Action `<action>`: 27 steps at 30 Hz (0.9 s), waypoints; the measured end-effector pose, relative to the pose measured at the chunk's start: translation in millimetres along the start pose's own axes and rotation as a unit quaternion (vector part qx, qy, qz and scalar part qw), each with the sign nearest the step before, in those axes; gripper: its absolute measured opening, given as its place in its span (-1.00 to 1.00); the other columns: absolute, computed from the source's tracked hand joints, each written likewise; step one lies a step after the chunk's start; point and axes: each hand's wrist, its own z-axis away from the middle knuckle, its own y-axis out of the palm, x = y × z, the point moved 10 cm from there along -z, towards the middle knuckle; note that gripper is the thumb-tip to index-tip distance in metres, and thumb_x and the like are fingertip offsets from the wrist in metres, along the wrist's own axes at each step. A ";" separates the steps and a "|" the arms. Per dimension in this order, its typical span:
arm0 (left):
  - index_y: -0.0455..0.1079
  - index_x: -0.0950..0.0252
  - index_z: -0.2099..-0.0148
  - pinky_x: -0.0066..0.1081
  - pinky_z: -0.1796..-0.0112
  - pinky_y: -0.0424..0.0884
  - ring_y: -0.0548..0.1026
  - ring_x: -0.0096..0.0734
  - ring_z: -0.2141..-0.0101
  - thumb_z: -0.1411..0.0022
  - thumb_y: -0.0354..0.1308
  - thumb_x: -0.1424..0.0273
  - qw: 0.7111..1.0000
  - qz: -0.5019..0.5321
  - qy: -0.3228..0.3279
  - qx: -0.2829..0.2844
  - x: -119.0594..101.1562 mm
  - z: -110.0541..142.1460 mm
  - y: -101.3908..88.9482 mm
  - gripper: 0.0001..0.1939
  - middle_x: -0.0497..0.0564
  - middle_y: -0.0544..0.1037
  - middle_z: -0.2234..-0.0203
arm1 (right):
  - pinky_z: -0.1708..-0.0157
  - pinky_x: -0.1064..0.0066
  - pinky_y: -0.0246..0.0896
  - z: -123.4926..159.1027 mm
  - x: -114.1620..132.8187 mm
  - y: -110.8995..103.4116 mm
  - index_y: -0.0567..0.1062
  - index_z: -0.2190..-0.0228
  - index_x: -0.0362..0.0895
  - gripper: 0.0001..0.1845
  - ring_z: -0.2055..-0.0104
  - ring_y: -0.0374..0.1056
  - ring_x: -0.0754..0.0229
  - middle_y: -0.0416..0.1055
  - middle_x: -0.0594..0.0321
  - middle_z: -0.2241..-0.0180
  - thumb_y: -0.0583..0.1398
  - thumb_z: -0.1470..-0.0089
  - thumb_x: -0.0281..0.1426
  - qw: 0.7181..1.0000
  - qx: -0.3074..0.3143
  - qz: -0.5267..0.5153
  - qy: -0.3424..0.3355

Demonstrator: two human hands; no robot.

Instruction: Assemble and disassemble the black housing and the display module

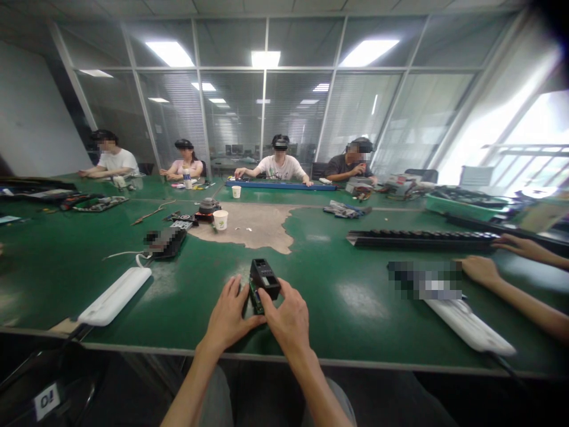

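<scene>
Near the front edge of the table, a black plastic housing [265, 277] with square openings stands tilted, and a green circuit board [256, 301] shows along its left side. My right hand [290, 313] is closed round the housing's right side, its thumb on the front near the board. To the left, my left hand [227, 313] has its fingers stretched out and its thumb apart. Its index fingertip is beside the board's left edge; whether it touches, I cannot tell. The underside of the housing is hidden.
White power strips lie at left [116, 295] and right [471, 323]. Ahead are a paper cup [220, 220] and a bare brown patch [262, 228]. A co-worker's hands [482, 271] are at right near a long black rail [422, 239]. Several people sit opposite.
</scene>
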 end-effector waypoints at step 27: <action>-0.14 0.44 -0.38 0.00 -0.24 0.06 -0.07 0.03 -0.32 -0.12 0.11 0.19 0.998 0.000 0.043 -0.042 1.3 0.4 2.8 -0.10 0.26 0.02 -0.33 | 0.14 0.30 0.14 22.7 -1.8 25.1 0.43 0.07 -0.11 -0.61 0.16 0.39 0.04 0.50 0.14 0.28 0.16 -0.09 -0.20 0.990 0.071 0.123 0.009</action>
